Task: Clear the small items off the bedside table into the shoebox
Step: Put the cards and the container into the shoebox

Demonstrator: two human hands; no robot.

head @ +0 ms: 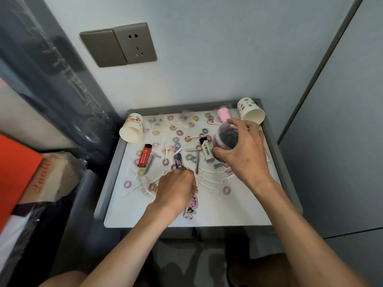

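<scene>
My right grip wraps the tilted clear jar near the surface's far right corner. My left grip is knuckles-up, fingers curled down mid-surface; can't tell its hold. Red lighter print unreadable.

One head-worn camera looks steeply down from close above the bedside table, facing the wall.

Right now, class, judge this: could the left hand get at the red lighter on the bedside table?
Probably yes. The red lighter lies uncovered just beyond and left of the left hand, with only hair rings and floss picks between. That hand is curled by a keychain, perhaps occupied.
</scene>
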